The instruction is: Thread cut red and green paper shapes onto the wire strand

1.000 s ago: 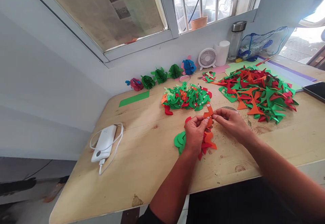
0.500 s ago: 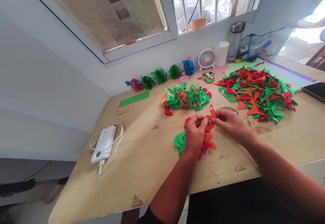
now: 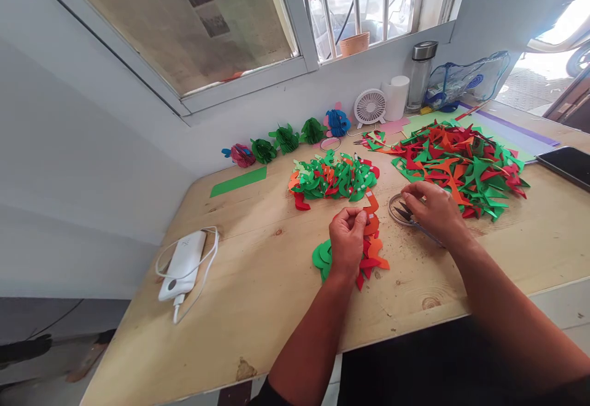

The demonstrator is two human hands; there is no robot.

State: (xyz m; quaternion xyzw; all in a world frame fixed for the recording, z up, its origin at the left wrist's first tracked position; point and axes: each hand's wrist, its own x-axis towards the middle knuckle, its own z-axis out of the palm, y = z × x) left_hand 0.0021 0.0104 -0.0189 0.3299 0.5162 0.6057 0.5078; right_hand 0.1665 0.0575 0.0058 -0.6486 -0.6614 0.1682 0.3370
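Note:
My left hand [image 3: 346, 240] is closed in a pinch on an orange paper cutout [image 3: 371, 222], a curved piece with a small whitish patch near its upper tip. Beneath and around that hand lie green paper cutouts [image 3: 321, 258] on the left and red and orange cutouts [image 3: 375, 257] on the right. My right hand [image 3: 433, 209] has its thumb and fingers pinched at the upper rim of a roll of tape [image 3: 391, 211]. Scissors [image 3: 404, 212] lie with their dark blades across the roll; their handles are partly hidden under the right hand.
Patched green and red cutouts [image 3: 336, 175] are heaped ahead, and paper scraps [image 3: 461, 166] at right. Folded paper figures [image 3: 286, 139], a small fan [image 3: 370, 107] and a glass bottle [image 3: 420, 77] line the wall. A power bank [image 3: 183, 263] lies left, a phone [image 3: 566, 165] far right.
My right hand has let go of the orange cutout and moved right to the tape roll, uncovering the scissors blades. My left hand still holds the cutout. The view has shifted slightly.

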